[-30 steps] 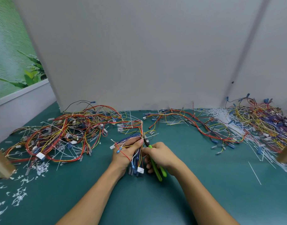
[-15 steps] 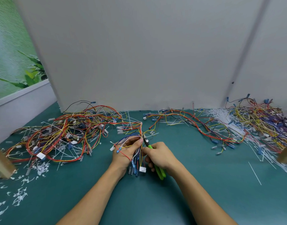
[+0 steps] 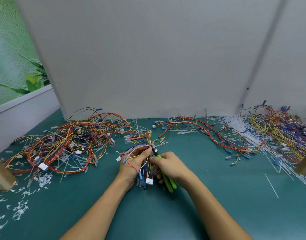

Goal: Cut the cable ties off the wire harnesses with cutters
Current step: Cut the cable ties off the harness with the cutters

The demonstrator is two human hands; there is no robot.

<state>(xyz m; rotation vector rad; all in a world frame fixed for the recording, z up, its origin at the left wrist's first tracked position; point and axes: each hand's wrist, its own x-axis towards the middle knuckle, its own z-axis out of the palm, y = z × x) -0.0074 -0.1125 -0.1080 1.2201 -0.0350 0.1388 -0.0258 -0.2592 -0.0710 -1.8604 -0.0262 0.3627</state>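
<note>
In the head view, whatever the cutters' [image 3: 166, 181] dark tip bites is too small to make out. The left hand [image 3: 134, 164] clamps its fingers on the thin, coloured wire harness [image 3: 143, 168] mid-worktop [image 3: 218, 196]. The right hand [image 3: 172, 166] wraps its fingers round the glossy green handles, half hiding them.

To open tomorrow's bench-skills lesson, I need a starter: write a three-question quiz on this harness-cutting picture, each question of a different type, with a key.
1. True or false: the right hand holds the green-handled cutters.
2. Multiple choice: the left hand grips A) a single loose cable tie, B) a wire harness, C) nothing.
3. Fill in: the cutters' tip sits at the wires just beside the left hand's ____.

Key: 1 true; 2 B; 3 thumb.
</note>
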